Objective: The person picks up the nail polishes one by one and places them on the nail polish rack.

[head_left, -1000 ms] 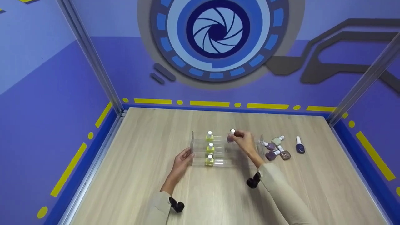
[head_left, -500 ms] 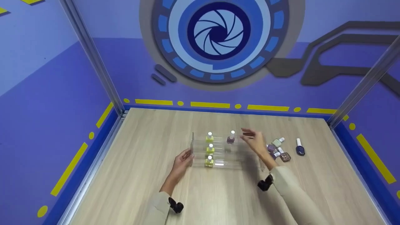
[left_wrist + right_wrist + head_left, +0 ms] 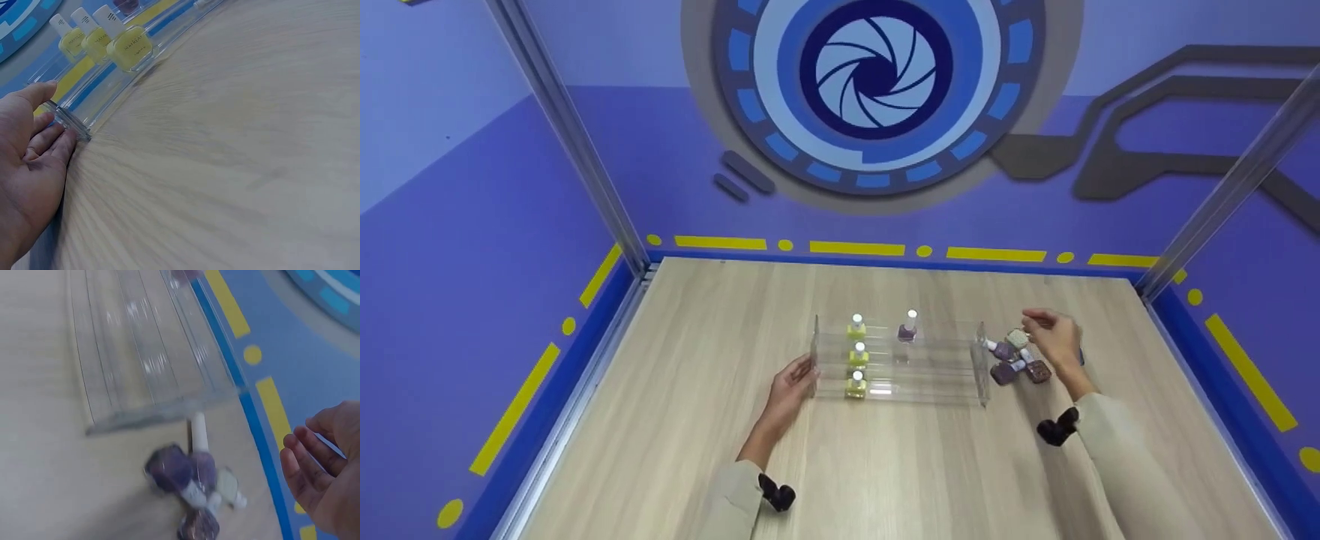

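Observation:
A clear tiered rack (image 3: 930, 386) stands on the table. Toward its left side, three yellow polish bottles (image 3: 856, 385) stand upright, one on each tier; a purple bottle (image 3: 907, 330) stands on the top tier right of them. My left hand (image 3: 787, 391) holds the rack's left end panel, thumb on one side and fingers on the other in the left wrist view (image 3: 34, 169). Empty, with fingers loosely bent, my right hand (image 3: 1056, 341) hovers over the right edge of a bottle pile: pale green (image 3: 1017, 338), purple (image 3: 1003, 373) and glittery brown (image 3: 1039, 371).
A dark blue bottle (image 3: 1081, 357) is mostly hidden behind my right hand. Blue panel walls with metal corner posts (image 3: 577, 142) enclose the wooden table (image 3: 885, 465) at the back and sides.
My right hand has let go of the purple bottle, left standing on the top tier, and has moved right to the loose bottles. The left hand keeps its hold.

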Demonstrator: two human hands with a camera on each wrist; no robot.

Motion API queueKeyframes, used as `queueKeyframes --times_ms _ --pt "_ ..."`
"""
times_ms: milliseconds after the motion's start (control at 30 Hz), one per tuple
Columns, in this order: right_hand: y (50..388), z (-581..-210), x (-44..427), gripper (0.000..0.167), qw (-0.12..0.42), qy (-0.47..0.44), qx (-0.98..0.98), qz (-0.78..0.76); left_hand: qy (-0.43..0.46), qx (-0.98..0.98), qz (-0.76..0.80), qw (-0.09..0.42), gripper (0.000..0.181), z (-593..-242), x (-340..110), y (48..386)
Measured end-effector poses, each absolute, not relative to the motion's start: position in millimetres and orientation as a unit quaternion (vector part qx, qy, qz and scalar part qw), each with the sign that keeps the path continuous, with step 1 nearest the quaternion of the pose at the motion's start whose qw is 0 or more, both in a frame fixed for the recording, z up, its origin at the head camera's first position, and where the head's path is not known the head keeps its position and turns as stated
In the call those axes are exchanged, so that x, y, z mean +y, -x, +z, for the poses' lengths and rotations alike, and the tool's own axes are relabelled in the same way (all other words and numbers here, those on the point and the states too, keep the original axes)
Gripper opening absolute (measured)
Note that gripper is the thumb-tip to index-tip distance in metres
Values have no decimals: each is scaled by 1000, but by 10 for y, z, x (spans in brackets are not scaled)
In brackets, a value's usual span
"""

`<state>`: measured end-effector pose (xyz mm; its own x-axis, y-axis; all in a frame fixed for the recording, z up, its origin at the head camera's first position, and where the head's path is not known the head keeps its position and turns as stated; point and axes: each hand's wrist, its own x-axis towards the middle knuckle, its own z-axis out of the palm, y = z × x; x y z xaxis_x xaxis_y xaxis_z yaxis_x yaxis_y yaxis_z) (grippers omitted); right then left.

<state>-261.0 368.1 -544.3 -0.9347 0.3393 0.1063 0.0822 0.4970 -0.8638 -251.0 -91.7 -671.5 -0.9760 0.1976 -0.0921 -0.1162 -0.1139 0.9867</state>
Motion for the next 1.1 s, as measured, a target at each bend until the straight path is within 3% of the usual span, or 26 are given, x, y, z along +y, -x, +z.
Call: queueKeyframes --times_ms 233,467,600,967,1100 --pt "2590 -5453 4173 31 104 199 -836 500 -26 656 747 106 52 -6720 -913 2491" --pt "2503 -5585 4377 34 155 279 -821 473 -17 660 743 105 55 -6681 -882 2504" --pt "2427 -5750 4417 40 149 309 -830 440 -5 669 735 109 54 -6673 -895 2491" --pt "2395 -6050 4495 63 53 239 -876 415 -10 674 731 102 52 -6709 -926 2498" --pt "2354 -6124 4511 63 24 204 -909 364 -9 666 738 105 53 -6709 -901 2489"
